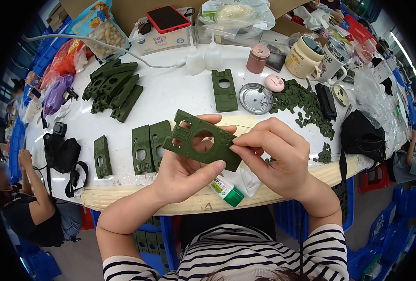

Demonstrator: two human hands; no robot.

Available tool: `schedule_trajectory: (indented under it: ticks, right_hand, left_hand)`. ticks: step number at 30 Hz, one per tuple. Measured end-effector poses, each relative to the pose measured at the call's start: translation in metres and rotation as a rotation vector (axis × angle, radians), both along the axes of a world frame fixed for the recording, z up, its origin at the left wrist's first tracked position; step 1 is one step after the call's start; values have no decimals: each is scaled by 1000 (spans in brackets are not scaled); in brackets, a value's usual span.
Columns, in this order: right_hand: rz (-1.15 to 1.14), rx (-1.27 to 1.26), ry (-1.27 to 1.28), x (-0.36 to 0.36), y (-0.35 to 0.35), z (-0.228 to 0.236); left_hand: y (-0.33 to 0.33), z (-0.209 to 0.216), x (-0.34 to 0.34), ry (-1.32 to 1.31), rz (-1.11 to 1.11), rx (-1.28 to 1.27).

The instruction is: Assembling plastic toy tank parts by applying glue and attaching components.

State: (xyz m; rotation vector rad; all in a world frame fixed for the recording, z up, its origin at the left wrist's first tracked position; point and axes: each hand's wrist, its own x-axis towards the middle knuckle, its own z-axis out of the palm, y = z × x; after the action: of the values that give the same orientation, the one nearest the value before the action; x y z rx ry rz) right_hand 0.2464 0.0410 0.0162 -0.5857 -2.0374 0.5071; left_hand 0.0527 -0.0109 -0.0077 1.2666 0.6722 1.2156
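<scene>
My left hand (184,175) holds a dark green plastic toy tank hull top (223,151), tilted above the table's near edge. It has a large round hole and smaller openings at its left end. My right hand (280,152) pinches at its right edge; whatever sits between the fingertips is too small or hidden to name. A thin, hair-like line shows just above those fingertips. Under the hands lie a white and green tube (226,191) and a crumpled white tissue (248,181). More hull tops lie flat to the left (142,143) and beyond my hands (224,91).
A pile of hull tops (112,89) lies at the far left. White squeeze bottles (195,62), a pink tin (258,59), a round metal dish (256,98) and mugs (304,58) line the back. Small green parts (301,105) are heaped at right, near a black bag (365,136).
</scene>
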Motion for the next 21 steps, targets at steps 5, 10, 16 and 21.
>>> schedule_trajectory:
  ticks: [5, 10, 16, 21]
  right_hand:
    - [15, -74, -18, 6, 0, 15]
    - [-13, -73, 80, 12, 11, 8]
    - [140, -579, 232, 12, 7, 6]
    - [259, -820, 264, 11, 9, 5]
  left_hand:
    - [7, 9, -7, -23, 2, -139]
    - [10, 15, -13, -83, 71, -226]
    - [12, 15, -19, -74, 33, -223]
    - [11, 15, -18, -57, 12, -230]
